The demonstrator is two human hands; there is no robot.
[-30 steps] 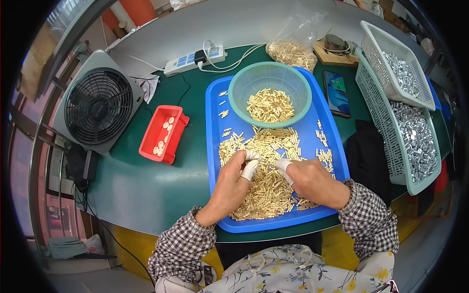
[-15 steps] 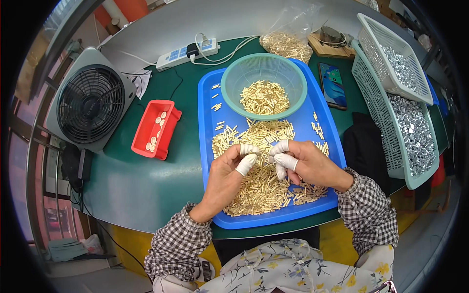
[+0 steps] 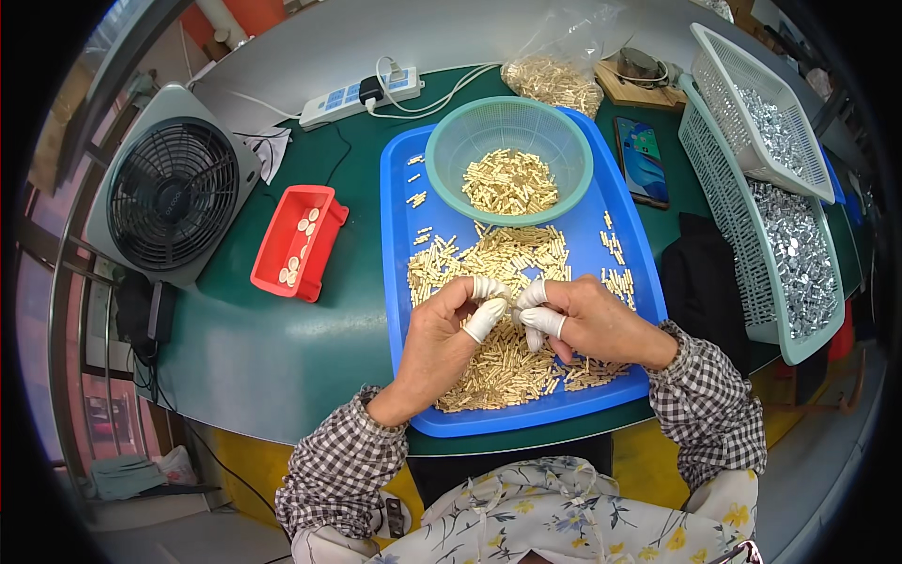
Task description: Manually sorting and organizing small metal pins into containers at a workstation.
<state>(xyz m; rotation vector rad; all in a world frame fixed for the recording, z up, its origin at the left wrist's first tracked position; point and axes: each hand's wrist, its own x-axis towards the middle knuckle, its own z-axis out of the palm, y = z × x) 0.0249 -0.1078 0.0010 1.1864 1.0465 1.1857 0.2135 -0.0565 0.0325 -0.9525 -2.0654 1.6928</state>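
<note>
My left hand (image 3: 434, 336) and my right hand (image 3: 601, 325) meet over a pile of small brass-coloured cylindrical pieces (image 3: 498, 371). White finger cots cover several fingertips on both. Each hand pinches thumb against fingers, the tips almost touching; whatever is between them is too small and covered to name. Beneath lies a blue tray (image 3: 398, 273) on which the pile is spread, with a few pieces scattered at its sides. At the tray's far end sits a round green mesh basket (image 3: 507, 120) with more brass pieces (image 3: 510, 181) inside.
Left of the tray stand a red bin (image 3: 272, 249) with round discs and a grey fan (image 3: 174, 193). A power strip (image 3: 362, 101), a clear bag of brass pieces (image 3: 554, 85) and a phone (image 3: 642, 162) lie farther back. Baskets of silvery parts (image 3: 794, 258) stand right.
My left hand has shifted slightly right, and its fingertips are now closer to those of my right hand. Both hands stay pinched above the pile.
</note>
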